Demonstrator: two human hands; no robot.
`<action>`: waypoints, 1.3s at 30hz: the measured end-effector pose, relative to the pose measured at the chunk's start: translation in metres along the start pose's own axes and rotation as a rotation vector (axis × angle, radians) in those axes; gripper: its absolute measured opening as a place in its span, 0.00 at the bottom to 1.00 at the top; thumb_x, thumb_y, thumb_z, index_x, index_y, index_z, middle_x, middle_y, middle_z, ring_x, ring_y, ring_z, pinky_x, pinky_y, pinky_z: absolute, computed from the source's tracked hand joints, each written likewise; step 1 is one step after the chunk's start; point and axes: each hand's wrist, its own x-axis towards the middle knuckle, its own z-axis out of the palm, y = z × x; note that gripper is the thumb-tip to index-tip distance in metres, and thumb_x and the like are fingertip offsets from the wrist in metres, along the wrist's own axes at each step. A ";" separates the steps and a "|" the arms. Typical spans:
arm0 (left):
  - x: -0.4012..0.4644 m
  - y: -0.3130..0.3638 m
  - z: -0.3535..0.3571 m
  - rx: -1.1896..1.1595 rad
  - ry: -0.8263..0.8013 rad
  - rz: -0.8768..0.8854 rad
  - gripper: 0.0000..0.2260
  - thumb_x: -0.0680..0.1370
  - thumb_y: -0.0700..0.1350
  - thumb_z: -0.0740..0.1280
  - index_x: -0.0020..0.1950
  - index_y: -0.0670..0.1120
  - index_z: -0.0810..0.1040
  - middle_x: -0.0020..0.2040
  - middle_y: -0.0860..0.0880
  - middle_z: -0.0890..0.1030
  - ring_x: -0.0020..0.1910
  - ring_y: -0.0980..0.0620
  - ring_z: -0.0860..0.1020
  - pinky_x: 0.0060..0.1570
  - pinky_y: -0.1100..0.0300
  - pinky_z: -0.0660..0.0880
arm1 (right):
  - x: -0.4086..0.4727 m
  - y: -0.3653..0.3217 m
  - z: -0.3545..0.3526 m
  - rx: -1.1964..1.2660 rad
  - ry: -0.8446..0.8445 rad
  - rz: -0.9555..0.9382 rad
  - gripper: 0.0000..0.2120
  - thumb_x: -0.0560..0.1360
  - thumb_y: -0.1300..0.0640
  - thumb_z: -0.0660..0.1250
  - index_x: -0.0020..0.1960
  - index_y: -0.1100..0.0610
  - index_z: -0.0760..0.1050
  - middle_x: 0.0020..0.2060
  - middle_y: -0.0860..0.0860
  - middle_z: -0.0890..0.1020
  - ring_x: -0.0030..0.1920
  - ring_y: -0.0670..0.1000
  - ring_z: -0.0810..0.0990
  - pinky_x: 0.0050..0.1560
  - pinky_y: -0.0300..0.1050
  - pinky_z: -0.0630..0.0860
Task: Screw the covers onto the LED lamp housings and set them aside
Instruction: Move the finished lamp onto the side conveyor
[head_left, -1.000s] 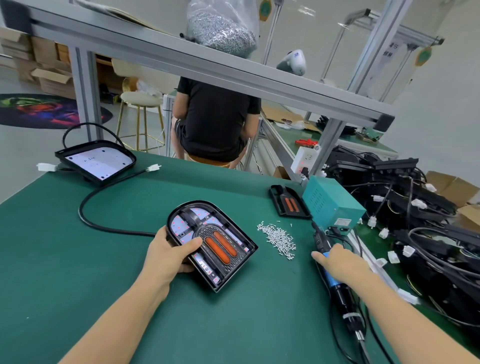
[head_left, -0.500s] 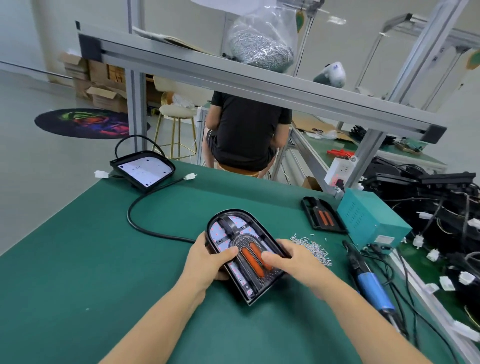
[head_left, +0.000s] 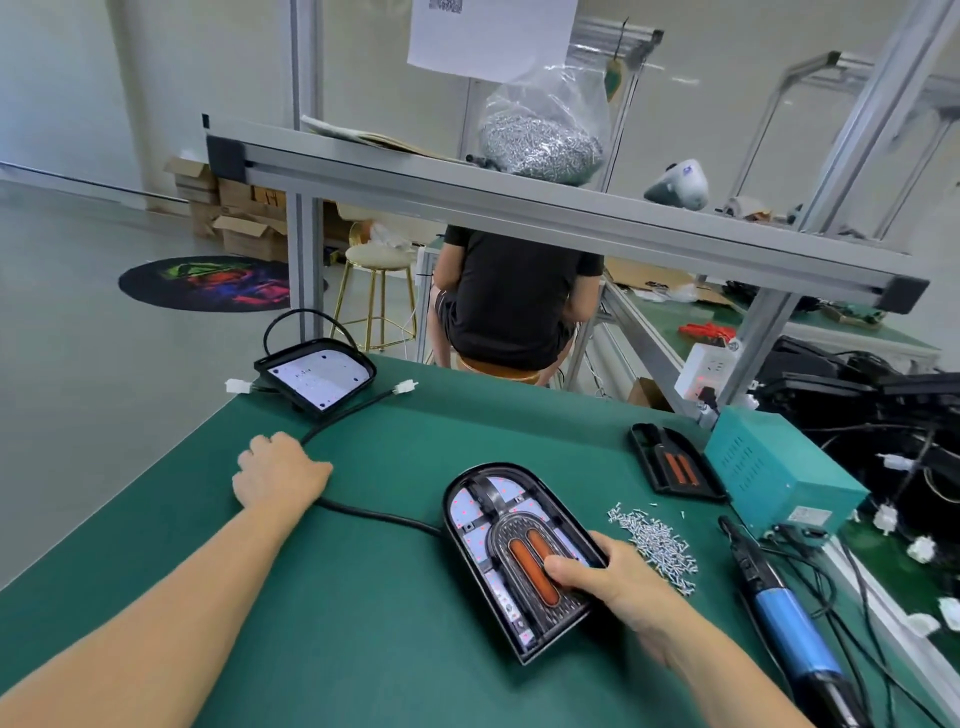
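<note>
On the green bench (head_left: 156, 545) the lamp housing (head_left: 519, 556) lies near the front with its cover seated; the right hand (head_left: 608, 577) grips its right edge, thumb across the orange strips; the left hand (head_left: 278, 475) rests on the black cable (head_left: 374, 514), fingers curled over it; tugging that cable could drag the housing into the loose screws (head_left: 654, 545).

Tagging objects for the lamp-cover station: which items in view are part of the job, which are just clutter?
Job:
lamp housing, held by right hand
its cable, under left hand
loose screws
electric screwdriver
spare cover
second lamp

Lying about:
teal power box
bag of screws
</note>
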 end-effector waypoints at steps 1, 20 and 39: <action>0.003 0.001 0.000 -0.003 -0.008 0.006 0.16 0.75 0.46 0.67 0.58 0.39 0.72 0.60 0.39 0.71 0.59 0.39 0.71 0.54 0.50 0.71 | 0.000 0.000 0.000 0.005 -0.001 -0.007 0.28 0.59 0.48 0.78 0.56 0.58 0.79 0.45 0.53 0.87 0.46 0.52 0.85 0.47 0.39 0.78; -0.003 0.022 -0.028 -0.955 0.095 0.355 0.13 0.75 0.32 0.66 0.41 0.49 0.80 0.40 0.51 0.79 0.41 0.52 0.75 0.44 0.66 0.70 | -0.001 -0.018 0.007 0.109 0.098 -0.367 0.14 0.67 0.58 0.77 0.50 0.60 0.79 0.41 0.49 0.85 0.40 0.45 0.81 0.43 0.34 0.75; -0.079 0.095 -0.111 -0.934 -0.411 1.027 0.16 0.72 0.25 0.62 0.40 0.42 0.84 0.34 0.52 0.81 0.33 0.59 0.72 0.34 0.70 0.67 | 0.007 -0.063 0.034 0.066 -0.006 -0.542 0.09 0.71 0.63 0.75 0.38 0.52 0.77 0.57 0.43 0.82 0.58 0.40 0.79 0.61 0.37 0.73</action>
